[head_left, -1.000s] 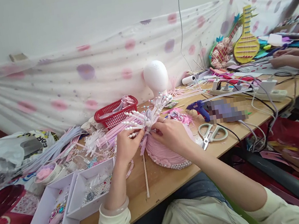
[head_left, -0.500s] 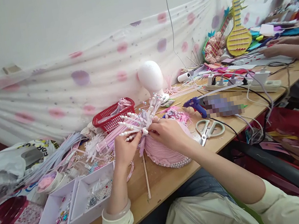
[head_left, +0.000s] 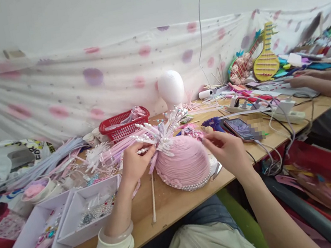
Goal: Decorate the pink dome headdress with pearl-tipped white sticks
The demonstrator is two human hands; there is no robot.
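Note:
A pink domed cap wound with rows of pink cord stands on the table, its lower edge trimmed with pearls. At its upper left rises a spray of white and lilac stems tipped with pearls. My left hand pinches pearl-beaded stems at the left of this spray. Off the cap's right side, my right hand is apart from the spray, thumb and forefinger pressed together; whatever they hold is too small to make out. Behind the cap is a pink beaded cluster. A thin white stick lies at the cap's left.
White boxes of beads and gems stand at left. Behind are a red basket and a white foam head. A blue glue gun, phone and power strip lie right. Another person's hands work farther right.
My right hand has drawn away from the spray to the cap's right side, over the scissors. My left hand stays at the pearl stems. The view has shifted, and the phone shows.

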